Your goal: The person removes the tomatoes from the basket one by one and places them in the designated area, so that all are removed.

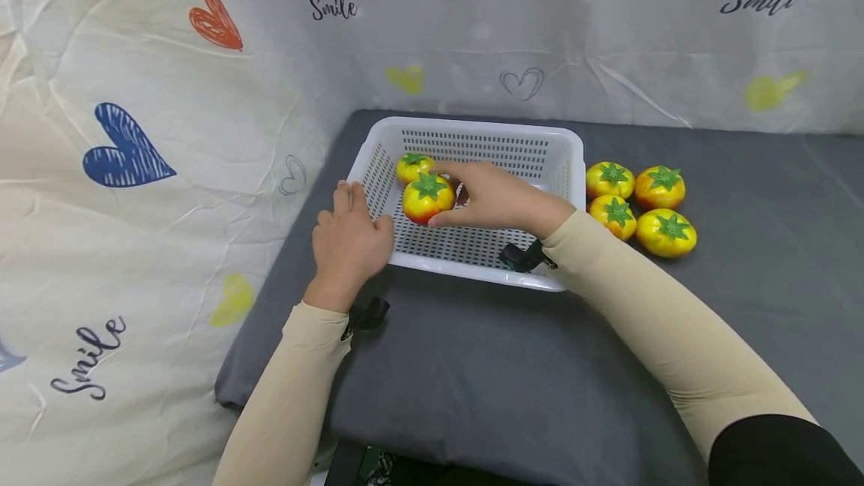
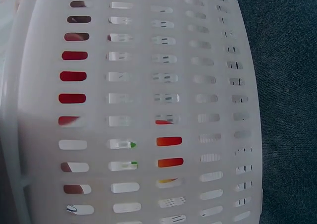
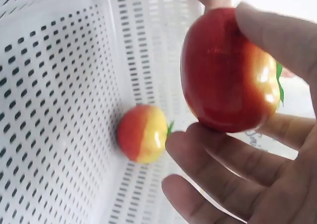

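My right hand (image 1: 496, 197) holds a yellow-and-red tomato (image 1: 428, 199) with a green star-shaped top, thumb on one side and fingers on the other. It is above the floor of the white plastic basket (image 1: 466, 270), towards the left end. Another tomato (image 3: 143, 134) sits in the basket, close to its wall, below the held one in the right wrist view. My left hand (image 1: 351, 242) grips the basket's left rim, thumb towards the inside. The left wrist view looks at the slotted outer wall (image 2: 143, 130), with red and orange patches showing through its slots.
To the right of the basket, several similar tomatoes (image 1: 664, 233) stand grouped on the dark grey cloth (image 1: 499, 366). A pale sheet (image 1: 432, 43) printed with hearts and words hangs behind and to the left. The cloth surface's left edge lies near my left forearm.
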Motion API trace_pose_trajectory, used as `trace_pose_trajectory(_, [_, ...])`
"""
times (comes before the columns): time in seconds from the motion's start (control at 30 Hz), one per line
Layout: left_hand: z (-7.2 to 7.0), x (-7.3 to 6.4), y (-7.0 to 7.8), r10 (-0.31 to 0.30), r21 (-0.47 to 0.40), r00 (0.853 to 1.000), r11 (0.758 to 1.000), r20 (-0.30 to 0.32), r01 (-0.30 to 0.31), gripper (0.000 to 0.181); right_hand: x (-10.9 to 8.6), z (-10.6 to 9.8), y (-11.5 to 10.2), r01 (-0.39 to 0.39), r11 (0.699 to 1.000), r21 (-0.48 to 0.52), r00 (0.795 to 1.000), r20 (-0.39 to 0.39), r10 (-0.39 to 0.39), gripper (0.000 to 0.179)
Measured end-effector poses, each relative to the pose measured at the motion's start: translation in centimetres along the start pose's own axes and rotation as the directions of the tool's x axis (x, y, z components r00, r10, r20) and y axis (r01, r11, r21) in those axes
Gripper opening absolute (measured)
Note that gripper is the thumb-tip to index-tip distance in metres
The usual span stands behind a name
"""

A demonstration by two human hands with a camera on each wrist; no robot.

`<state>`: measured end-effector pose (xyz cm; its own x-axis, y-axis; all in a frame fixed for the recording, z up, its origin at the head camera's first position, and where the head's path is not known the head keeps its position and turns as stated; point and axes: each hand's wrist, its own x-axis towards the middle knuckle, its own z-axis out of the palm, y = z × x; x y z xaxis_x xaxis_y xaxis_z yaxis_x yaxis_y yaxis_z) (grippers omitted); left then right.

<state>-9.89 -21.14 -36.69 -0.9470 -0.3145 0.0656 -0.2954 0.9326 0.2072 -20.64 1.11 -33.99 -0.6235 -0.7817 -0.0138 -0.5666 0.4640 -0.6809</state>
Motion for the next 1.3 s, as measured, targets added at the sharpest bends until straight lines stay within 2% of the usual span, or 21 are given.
trace_pose_trajectory(0.4, [-0.4, 0.1, -0.7, 0.002, 0.003, 1.000, 1.000, 0.009, -0.002, 0.074, -2.2, -1.7, 0.4, -0.030, 0.999, -0.019, 0.999, -0.027, 0.030, 0.080])
trace_pose_trajectory(0.9, [-0.3, -0.1, 0.0, -0.014, -0.031, 1.000, 0.999, 0.014, 0.015, 0.074, -7.0, -4.3, 1.2, -0.108, 0.994, -0.001, 0.989, -0.101, 0.107, 0.082])
trace_pose_trajectory(1.3, [-0.1, -0.2, 0.0, -0.014, -0.052, 1.000, 0.999, 0.022, 0.015, 0.076, -10.3, -4.8, 3.0, -0.157, 0.987, 0.044, 0.977, -0.139, 0.162, 0.080])
